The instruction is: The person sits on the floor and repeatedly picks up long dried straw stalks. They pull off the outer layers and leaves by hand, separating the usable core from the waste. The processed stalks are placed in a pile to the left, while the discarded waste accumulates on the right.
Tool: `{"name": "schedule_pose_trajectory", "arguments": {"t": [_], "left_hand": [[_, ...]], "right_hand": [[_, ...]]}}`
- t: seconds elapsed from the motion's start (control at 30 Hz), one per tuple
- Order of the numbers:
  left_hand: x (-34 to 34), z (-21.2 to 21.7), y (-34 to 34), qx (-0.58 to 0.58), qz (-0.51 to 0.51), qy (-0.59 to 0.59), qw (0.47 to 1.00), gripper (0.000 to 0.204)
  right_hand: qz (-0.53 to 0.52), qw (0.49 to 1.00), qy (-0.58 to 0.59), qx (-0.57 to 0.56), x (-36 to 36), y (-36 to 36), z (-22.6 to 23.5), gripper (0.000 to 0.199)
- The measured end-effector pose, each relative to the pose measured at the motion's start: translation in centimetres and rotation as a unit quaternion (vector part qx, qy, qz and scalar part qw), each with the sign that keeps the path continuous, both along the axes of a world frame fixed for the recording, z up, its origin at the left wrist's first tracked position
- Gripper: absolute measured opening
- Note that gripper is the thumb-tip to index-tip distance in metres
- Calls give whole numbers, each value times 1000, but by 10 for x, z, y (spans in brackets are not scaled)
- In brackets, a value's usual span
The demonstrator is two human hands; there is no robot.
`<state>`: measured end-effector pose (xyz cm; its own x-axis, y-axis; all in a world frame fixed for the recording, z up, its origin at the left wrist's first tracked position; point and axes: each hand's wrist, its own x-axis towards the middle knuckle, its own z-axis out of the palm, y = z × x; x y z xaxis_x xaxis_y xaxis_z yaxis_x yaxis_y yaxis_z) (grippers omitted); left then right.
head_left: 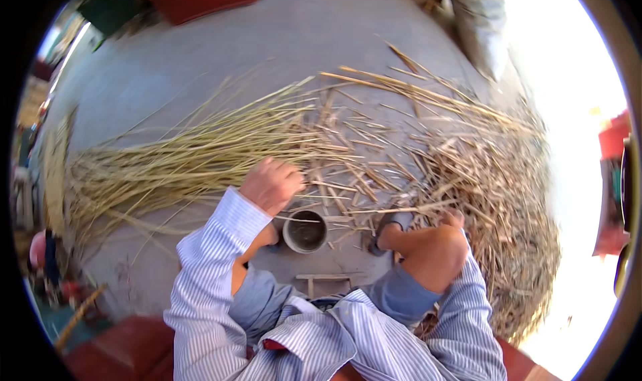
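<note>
My left hand [271, 183] is closed, knuckles up, beside the near edge of a spread of long yellow-green reed stalks [194, 147]. What its fingers hold, if anything, is hidden. Just below it stands a round grey bowl [305, 248] with a dark inside, and a thin pale strip [297, 219] crosses its rim. By my right knee, my right hand [453, 218] has its fingers curled at one end of a pale dry stalk [401, 210], which points left over my foot. The knee partly covers this hand.
A big heap of brown husks and cut stalk pieces [495, 200] lies to the right, with longer stalks [428, 93] beyond. A low wooden frame [324, 278] sits between my legs. Red furniture [200, 0] and a pale sack [480, 26] stand at the far side.
</note>
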<state>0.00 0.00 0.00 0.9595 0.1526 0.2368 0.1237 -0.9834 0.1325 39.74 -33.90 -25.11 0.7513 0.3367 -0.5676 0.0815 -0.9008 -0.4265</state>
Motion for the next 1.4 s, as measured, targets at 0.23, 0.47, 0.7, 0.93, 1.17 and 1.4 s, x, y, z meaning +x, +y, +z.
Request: {"name": "schedule_pose_trajectory", "arguments": {"t": [0.23, 0.47, 0.7, 0.93, 1.17, 1.4], "left_hand": [[56, -26, -54, -111, -92, 112, 983, 18], [69, -8, -14, -112, 37, 171, 978, 31], [84, -34, 12, -166, 71, 248, 952, 45], [103, -57, 25, -217, 129, 342, 905, 34], [106, -50, 18, -173, 108, 307, 930, 47], [107, -20, -2, -61, 112, 124, 984, 38]], "right_hand": [[101, 978, -144, -109, 120, -19, 33, 53], [178, 968, -175, 25, 156, 190, -42, 47], [170, 952, -249, 52, 202, 281, -105, 54], [159, 941, -294, -46, 265, 279, -149, 57], [343, 846, -398, -92, 228, 205, -102, 18], [412, 812, -401, 104, 139, 157, 49, 29]]}}
